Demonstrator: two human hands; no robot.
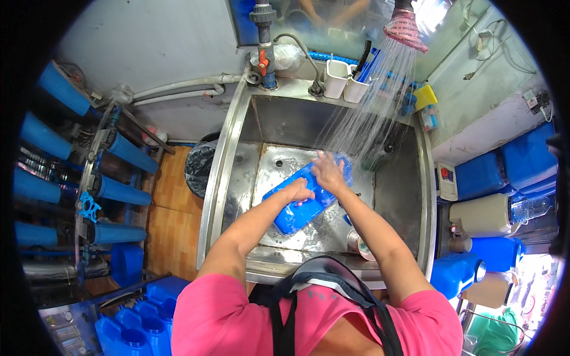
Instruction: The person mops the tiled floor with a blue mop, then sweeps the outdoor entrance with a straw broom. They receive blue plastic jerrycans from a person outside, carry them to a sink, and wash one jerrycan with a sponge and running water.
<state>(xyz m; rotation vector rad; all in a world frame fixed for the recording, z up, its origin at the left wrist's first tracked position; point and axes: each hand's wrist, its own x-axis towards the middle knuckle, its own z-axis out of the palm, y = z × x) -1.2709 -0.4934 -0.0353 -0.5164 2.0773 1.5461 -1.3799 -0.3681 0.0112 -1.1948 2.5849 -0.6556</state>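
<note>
A blue plastic jug (pixel 293 217) lies on its side, slanting across the floor of a stainless steel sink (pixel 237 204). My left hand (pixel 300 191) is closed at the middle of the jug, apparently round its handle; the fingertips are partly hidden. Over the jug's far right end, my right hand (pixel 328 171) rests with its fingers spread. Water (pixel 371 98) streams down from a shower head wrapped in pink cloth (pixel 405 31) and splashes by that end of the jug.
A round container (pixel 360 245) stands at the sink's near right. White holders (pixel 336 78) with brushes line the back ledge, near a pipe with a red valve handle (pixel 263 62). A black-lined bin (pixel 202 166) is left; more blue jugs (pixel 454 274) stand on both sides.
</note>
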